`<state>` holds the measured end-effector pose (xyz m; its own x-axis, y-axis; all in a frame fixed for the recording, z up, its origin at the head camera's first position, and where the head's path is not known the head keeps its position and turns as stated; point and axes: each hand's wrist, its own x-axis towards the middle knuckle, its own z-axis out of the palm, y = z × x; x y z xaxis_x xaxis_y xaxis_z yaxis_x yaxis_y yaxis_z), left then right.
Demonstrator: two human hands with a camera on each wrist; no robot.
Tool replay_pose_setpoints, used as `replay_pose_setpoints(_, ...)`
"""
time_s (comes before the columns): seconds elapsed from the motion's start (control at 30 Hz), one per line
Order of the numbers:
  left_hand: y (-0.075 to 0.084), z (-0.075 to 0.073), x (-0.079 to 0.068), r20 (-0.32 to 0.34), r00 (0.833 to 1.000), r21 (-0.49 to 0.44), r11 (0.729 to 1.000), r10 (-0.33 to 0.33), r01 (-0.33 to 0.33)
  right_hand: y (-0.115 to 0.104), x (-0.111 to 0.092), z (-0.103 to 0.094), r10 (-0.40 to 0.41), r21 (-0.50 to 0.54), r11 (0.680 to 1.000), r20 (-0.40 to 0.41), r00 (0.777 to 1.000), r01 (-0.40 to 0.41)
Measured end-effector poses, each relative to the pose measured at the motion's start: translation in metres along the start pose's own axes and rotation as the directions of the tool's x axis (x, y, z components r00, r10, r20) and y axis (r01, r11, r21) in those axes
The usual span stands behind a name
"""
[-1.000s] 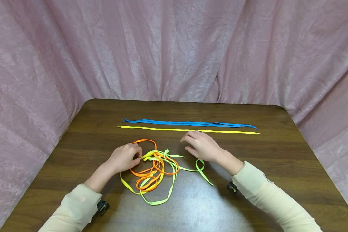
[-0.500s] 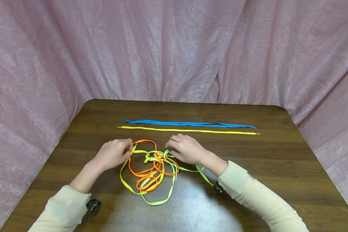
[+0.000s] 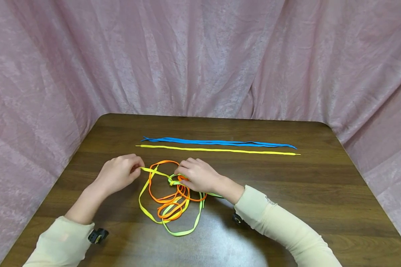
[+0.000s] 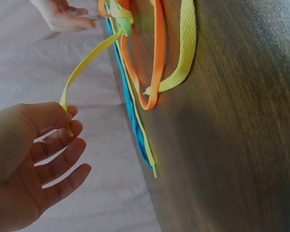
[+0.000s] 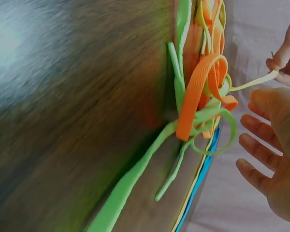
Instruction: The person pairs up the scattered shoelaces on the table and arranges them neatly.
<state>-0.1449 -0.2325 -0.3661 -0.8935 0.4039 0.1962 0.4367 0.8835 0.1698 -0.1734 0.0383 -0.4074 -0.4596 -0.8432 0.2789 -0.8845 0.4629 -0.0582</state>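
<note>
Between thumb and index fingertip, my left hand (image 3: 118, 174) pinches the end of a yellow shoelace (image 4: 84, 63), drawn out leftward from the tangle. Its other fingers are spread loosely. My right hand (image 3: 202, 176) hovers at the tangle's right side; in the right wrist view its fingers are parted and hold nothing. The tangle combines an orange shoelace (image 5: 195, 96), yellow lacing and a light green shoelace (image 5: 118, 193). A knotted spot of green and yellow (image 4: 123, 19) shows where the held lace enters. In the head view my right hand hides part of the tangle.
Beyond the tangle, blue shoelaces (image 3: 204, 142) lie stretched side by side across the wooden table (image 3: 304, 193). A straight yellow shoelace (image 3: 217, 150) runs parallel just nearer. A pink curtain (image 3: 200, 59) hangs behind the table's far edge and at both sides.
My left hand has moved left and slightly away, pulling the yellow shoelace end out of the tangle. My right hand has moved left from beside the tangle to over its right side.
</note>
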Motion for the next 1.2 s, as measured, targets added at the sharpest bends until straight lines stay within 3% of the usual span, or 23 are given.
replay_pose_setpoints(0.43, -0.005, -0.009, -0.005, -0.044, 0.999, 0.019, 1.0, -0.023, 0.023, -0.002, 0.013, 0.016, 0.03, -0.005, 1.0, 0.103, 0.994, -0.029)
replay_pose_setpoints(0.87, -0.009, -0.01, -0.008, -0.059, 0.997, 0.014, 0.999, -0.048, 0.049, -0.008, 0.018, 0.02, 0.023, -0.05, 0.999, 0.083, 0.996, -0.019)
replay_pose_setpoints(1.2, -0.015, -0.007, -0.011, -0.024, 0.996, 0.004, 0.996, -0.084, 0.084, -0.003, 0.009, 0.01, 0.02, -0.01, 1.0, -0.044, 0.999, -0.02)
